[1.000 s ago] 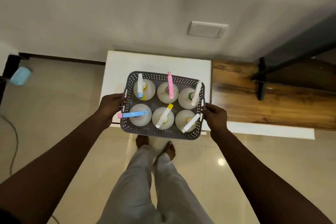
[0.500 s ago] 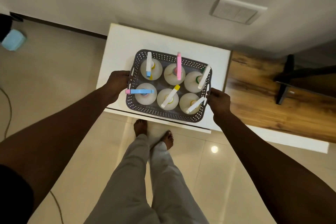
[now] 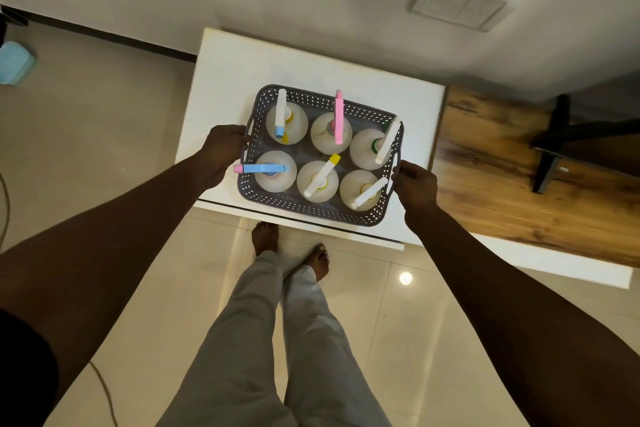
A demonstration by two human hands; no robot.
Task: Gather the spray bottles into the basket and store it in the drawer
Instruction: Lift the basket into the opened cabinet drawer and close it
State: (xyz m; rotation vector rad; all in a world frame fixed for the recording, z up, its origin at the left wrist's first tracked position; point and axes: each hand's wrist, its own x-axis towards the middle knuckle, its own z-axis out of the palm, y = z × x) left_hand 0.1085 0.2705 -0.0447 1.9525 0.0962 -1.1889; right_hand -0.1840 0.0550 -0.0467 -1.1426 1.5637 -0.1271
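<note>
Two surfaces fill the upper half of the head view: a white cabinet top (image 3: 311, 66) against the wall, and a wooden tabletop (image 3: 512, 191) adjoining it on the right. Beige floor tiles (image 3: 104, 149) occupy the lower half, with the person's legs in grey trousers (image 3: 277, 340) and both bare feet just below the cabinet's front edge.

A grey perforated basket (image 3: 311, 210) is positioned over the front portion of the white cabinet top; whether it rests on the surface or is held just above it cannot be determined. It contains six white spray bottles (image 3: 325, 133), upright, arranged in two rows of three, with the bodies touching or nearly touching. Trigger heads are pink, blue, yellow and white.

The left hand (image 3: 221, 149) is closed around the basket's left handle, fingers wrapped over the rim. The right hand (image 3: 414, 184) is closed on the right handle, fingers curled at the slot. Both arms extend forward from the bottom corners.

A white switch plate (image 3: 464, 2) is mounted on the wall above. A light blue object (image 3: 14, 62) lies on the floor at the far left.
</note>
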